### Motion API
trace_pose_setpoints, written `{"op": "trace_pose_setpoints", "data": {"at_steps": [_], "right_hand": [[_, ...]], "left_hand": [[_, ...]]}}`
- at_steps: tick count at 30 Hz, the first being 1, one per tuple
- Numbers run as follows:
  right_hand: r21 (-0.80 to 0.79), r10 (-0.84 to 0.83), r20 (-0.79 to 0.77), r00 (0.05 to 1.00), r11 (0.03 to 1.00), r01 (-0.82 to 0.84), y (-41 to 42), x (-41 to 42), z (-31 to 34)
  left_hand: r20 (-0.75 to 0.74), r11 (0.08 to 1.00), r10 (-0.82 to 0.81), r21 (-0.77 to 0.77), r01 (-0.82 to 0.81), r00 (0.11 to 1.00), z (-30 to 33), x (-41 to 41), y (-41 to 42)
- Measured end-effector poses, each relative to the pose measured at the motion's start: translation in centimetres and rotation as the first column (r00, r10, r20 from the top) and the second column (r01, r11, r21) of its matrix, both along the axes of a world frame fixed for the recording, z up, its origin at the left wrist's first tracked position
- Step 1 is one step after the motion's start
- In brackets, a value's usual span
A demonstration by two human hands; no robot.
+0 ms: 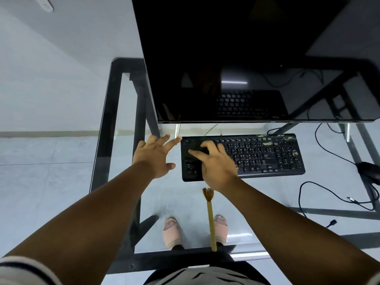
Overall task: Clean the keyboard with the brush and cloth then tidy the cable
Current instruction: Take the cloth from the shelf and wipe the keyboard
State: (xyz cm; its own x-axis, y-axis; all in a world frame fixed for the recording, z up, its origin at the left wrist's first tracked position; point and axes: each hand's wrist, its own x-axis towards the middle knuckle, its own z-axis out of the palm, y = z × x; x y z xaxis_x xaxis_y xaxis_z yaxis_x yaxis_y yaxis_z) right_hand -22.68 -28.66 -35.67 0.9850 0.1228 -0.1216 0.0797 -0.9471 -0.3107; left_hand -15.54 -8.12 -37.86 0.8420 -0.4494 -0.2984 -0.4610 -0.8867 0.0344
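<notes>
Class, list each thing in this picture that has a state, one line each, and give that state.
monitor: screen dark.
keyboard: flat on the glass desk, debris on its right keys.
cloth: pressed on the keyboard's left end.
brush: lying on the desk, unheld.
right hand: pressing the cloth.
left hand: fingers spread.

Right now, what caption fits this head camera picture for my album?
Right hand wiping black cloth over keyboard, brush lying on glass desk.
</notes>
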Motion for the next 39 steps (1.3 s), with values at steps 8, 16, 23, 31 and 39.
{"op": "trace_pose_setpoints", "data": {"at_steps": [8, 16, 23, 31, 39], "right_hand": [[0.085, 0.206, -0.005, 0.978, 0.975, -0.205, -2.7, -0.9, -0.4], [0.079, 0.276, -0.057, 0.96, 0.959, -0.271, 0.2, -0.3, 0.1], [0.102, 0.172, -0.019, 0.985, 0.98, -0.169, -3.9, -0.7, -0.2], [0.033, 0.385, -0.066, 0.921, 0.923, -0.384, -1.3, -0.2, 0.9], [-0.041, 0.377, -0.062, 0.924, 0.924, -0.379, -0.4, -0.6, 1.3]], "left_hand": [[-0.014, 1.0, 0.01, 0.003, -0.01, 1.0, 0.2, -0.1, -0.2], [-0.011, 1.0, 0.03, -0.004, -0.03, 0.999, 0.1, -0.4, -0.2], [-0.019, 0.998, 0.059, 0.01, -0.059, 0.998, 0.1, -0.7, -0.5], [-0.03, 0.997, 0.072, 0.004, -0.072, 0.997, 0.2, -0.8, -0.7], [-0.05, 0.995, 0.093, -0.018, -0.094, 0.994, 0.1, -1.0, -0.7]]}}
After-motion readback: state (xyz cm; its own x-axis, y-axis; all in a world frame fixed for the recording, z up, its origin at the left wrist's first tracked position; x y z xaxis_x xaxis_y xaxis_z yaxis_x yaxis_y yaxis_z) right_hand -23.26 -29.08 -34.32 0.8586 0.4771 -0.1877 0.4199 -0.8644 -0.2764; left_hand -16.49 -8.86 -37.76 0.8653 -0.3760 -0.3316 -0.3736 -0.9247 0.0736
